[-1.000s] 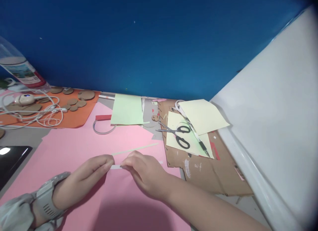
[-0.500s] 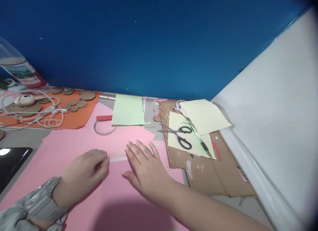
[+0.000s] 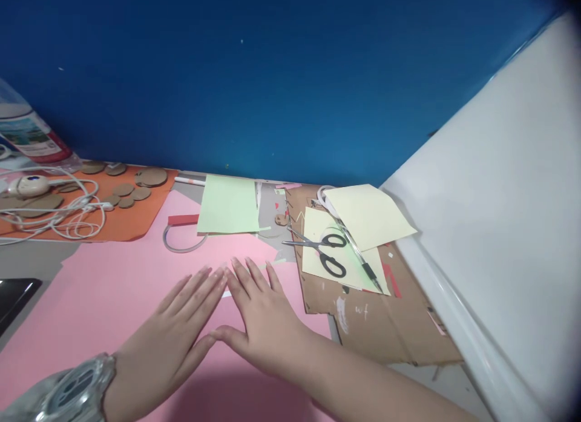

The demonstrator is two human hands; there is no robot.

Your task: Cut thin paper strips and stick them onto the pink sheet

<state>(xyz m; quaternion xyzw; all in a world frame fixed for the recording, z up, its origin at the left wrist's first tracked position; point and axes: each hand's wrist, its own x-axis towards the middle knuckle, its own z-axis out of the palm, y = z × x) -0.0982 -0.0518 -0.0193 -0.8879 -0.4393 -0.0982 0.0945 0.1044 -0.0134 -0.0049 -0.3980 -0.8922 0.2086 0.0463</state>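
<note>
Two bare hands are laid flat, side by side, on a large sheet of smooth pink paper [image 3: 136,276]; the left hand [image 3: 177,325] and the right hand [image 3: 263,313] are both spread, fingers straight and open, nothing gripped, index fingertips almost touching. A thin pale paper strip [image 3: 227,294] is seen as a small white sliver in the gap between the two hands, pressed flat on the pink sheet; the rest of it is hidden under the fingers. A grey, ridged watch [image 3: 72,389] is worn on the left wrist. At about one o'clock from the hands, one pair of scissors [image 3: 324,252] with black oval handles and metal blades is lying on a pale yellow sheet [image 3: 313,228], with one dark pen [image 3: 361,258] just beside it and a second, folded yellow sheet [image 3: 367,213] overlapping from behind. All this is borne by a rough, torn piece of brown cardboard [image 3: 385,319]. At twelve o'clock a flat rectangle of light green paper [image 3: 227,204] is lying. At ten o'clock an orange sheet [image 3: 122,222] is carrying several round cardboard discs [image 3: 131,189], too crowded to count surely, and a tangled white cable [image 3: 59,216]. A glossy blue wall [image 3: 272,77] is standing behind.
</note>
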